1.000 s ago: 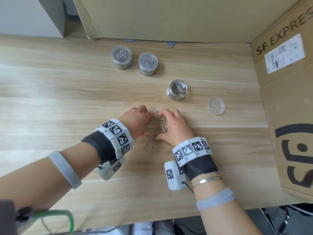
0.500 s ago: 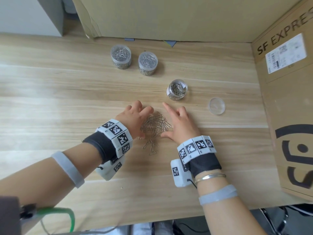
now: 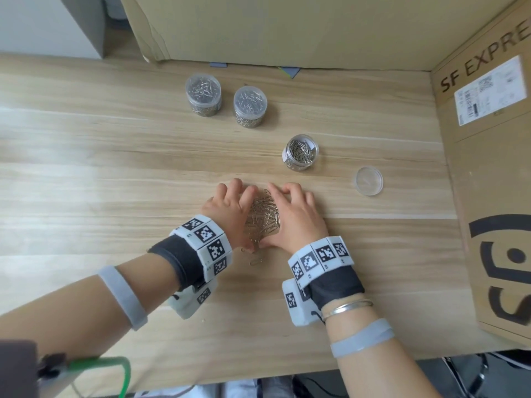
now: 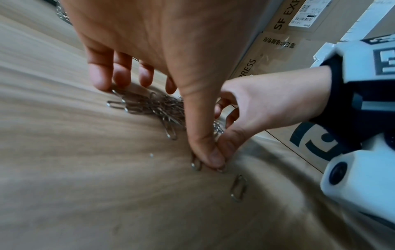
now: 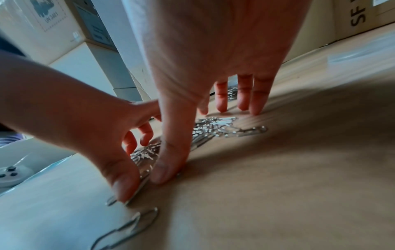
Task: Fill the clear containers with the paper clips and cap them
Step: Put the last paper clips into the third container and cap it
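A heap of silver paper clips [image 3: 263,216] lies on the wooden table, hemmed in between my two hands. My left hand [image 3: 230,208] presses against its left side and my right hand [image 3: 296,214] against its right, fingertips and thumbs down on the table. In the left wrist view my thumb pins clips near the pile [image 4: 158,106]. One stray clip [image 3: 256,261] lies just behind the thumbs. An uncapped clear container [image 3: 300,152] partly filled with clips stands beyond the right hand, its clear lid [image 3: 369,180] further right. Two capped, filled containers [image 3: 203,94] [image 3: 250,106] stand at the back.
A large cardboard box [image 3: 488,182] walls off the table's right side, and another cardboard sheet [image 3: 287,30] stands along the back. The table's near edge runs just behind my forearms.
Half a second ago my hands were spread apart with fingers extended; they have since closed in from both sides, squeezing the clips into a tighter heap.
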Demonstrator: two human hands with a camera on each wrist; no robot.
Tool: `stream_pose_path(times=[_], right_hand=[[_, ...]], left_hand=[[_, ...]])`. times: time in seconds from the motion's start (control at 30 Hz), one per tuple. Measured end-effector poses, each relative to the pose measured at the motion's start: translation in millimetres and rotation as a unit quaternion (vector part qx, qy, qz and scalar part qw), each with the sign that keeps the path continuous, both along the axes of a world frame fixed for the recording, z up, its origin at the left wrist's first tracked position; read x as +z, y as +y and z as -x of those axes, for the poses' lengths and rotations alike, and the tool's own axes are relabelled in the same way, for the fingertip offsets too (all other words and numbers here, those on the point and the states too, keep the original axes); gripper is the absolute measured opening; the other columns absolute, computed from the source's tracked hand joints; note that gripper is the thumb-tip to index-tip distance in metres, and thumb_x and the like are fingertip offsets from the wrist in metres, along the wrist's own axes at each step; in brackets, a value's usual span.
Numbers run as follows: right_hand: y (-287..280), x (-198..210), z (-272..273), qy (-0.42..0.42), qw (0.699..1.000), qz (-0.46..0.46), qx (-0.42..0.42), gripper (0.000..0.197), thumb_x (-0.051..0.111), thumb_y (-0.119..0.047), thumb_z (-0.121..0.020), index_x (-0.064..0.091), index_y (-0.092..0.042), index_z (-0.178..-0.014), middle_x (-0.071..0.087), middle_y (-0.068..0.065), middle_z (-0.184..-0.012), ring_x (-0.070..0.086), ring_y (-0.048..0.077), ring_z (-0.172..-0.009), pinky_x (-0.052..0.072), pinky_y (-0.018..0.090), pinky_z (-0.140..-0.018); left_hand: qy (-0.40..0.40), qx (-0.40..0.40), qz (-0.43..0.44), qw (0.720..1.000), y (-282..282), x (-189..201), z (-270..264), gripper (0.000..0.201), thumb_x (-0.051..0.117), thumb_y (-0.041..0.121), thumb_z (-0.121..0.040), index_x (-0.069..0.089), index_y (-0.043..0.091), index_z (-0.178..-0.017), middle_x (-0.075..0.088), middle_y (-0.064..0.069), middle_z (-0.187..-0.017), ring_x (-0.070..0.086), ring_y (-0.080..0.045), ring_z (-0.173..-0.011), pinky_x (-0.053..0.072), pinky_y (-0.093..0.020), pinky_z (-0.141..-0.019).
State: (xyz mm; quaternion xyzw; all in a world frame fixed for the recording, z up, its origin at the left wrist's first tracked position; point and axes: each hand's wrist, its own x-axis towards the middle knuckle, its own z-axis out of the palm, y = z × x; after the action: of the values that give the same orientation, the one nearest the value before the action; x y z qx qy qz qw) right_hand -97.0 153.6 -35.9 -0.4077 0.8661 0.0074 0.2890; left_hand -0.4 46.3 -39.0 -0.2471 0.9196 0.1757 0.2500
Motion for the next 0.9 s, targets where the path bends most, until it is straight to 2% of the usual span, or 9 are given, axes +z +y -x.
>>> stream_pose_path(times=[0.17, 0.23, 0.33, 0.5, 0.6, 0.7, 0.9], right_hand=[[-5.9, -1.0, 9.5, -0.023, 0.998, 0.049, -0.009, 0.066, 0.076, -0.033, -0.070, 0.045, -0.032, -0.129, 0.045, -0.002, -0.123, 0.047, 0.022, -0.113, 0.046, 0.037, -0.089], [-7.4, -2.5, 10.1, -0.034, 0.997, 0.067, -0.017, 0.053, 0.072, -0.026, -0.076, 0.050, -0.028, -0.124, 0.049, -0.001, -0.121, 0.052, 0.021, -0.109, 0.048, 0.038, -0.086], [-8.9, -4.0, 10.7, -0.042, 0.995, 0.085, -0.026, 0.040, 0.067, -0.019, -0.081, 0.055, -0.023, -0.119, 0.054, 0.001, -0.116, 0.057, 0.023, -0.099, 0.048, 0.034, -0.080], [-14.4, -2.8, 14.0, -0.045, 0.994, 0.090, -0.029, 0.033, 0.060, -0.013, -0.083, 0.057, -0.018, -0.115, 0.057, 0.006, -0.108, 0.059, 0.025, -0.090, 0.046, 0.031, -0.073], [-19.3, -1.2, 16.7, -0.038, 0.996, 0.078, -0.027, 0.030, 0.060, -0.015, -0.081, 0.057, -0.016, -0.111, 0.058, 0.007, -0.105, 0.058, 0.027, -0.090, 0.049, 0.035, -0.074], [-23.1, -2.2, 19.2, -0.048, 0.996, 0.068, -0.039, 0.030, 0.064, -0.017, -0.079, 0.057, -0.014, -0.107, 0.059, 0.007, -0.104, 0.058, 0.025, -0.093, 0.048, 0.033, -0.076], [-23.4, -1.0, 25.6, -0.086, 0.988, 0.087, -0.094, 0.016, 0.065, -0.012, -0.074, 0.065, -0.014, -0.091, 0.065, 0.007, -0.091, 0.060, 0.024, -0.085, 0.047, 0.031, -0.072]], left_hand=[[0.055, 0.046, -0.056, 0.996, -10.5, -0.6, 9.8, 0.081, 0.077, 0.039, -0.063, 0.029, 0.018, -0.125, 0.033, -0.005, -0.125, 0.041, -0.024, -0.111, 0.045, -0.037, -0.088], [0.078, 0.062, -0.074, 0.992, -15.2, -1.2, 12.8, 0.068, 0.074, 0.029, -0.070, 0.034, 0.017, -0.123, 0.038, -0.007, -0.122, 0.045, -0.027, -0.109, 0.043, -0.035, -0.085], [0.106, 0.065, -0.081, 0.989, -17.6, -3.1, 16.9, 0.048, 0.066, 0.019, -0.078, 0.041, 0.013, -0.119, 0.044, -0.009, -0.118, 0.050, -0.029, -0.104, 0.037, -0.031, -0.077], [0.132, 0.059, -0.090, 0.985, -14.3, -6.0, 23.7, 0.029, 0.055, 0.012, -0.084, 0.050, 0.010, -0.113, 0.051, -0.010, -0.110, 0.054, -0.030, -0.098, 0.036, -0.031, -0.073], [0.134, 0.050, -0.091, 0.986, -12.9, -5.5, 29.5, 0.029, 0.051, 0.010, -0.085, 0.051, 0.009, -0.114, 0.051, -0.011, -0.110, 0.055, -0.031, -0.096, 0.037, -0.032, -0.072], [0.119, 0.050, -0.096, 0.987, -13.7, -4.9, 34.6, 0.029, 0.049, 0.008, -0.086, 0.051, 0.006, -0.115, 0.050, -0.013, -0.111, 0.056, -0.033, -0.096, 0.036, -0.031, -0.071], [0.097, 0.055, -0.113, 0.987, -15.4, -4.8, 39.7, 0.025, 0.052, 0.008, -0.081, 0.052, 0.001, -0.106, 0.052, -0.016, -0.107, 0.055, -0.034, -0.093, 0.038, -0.033, -0.071]])
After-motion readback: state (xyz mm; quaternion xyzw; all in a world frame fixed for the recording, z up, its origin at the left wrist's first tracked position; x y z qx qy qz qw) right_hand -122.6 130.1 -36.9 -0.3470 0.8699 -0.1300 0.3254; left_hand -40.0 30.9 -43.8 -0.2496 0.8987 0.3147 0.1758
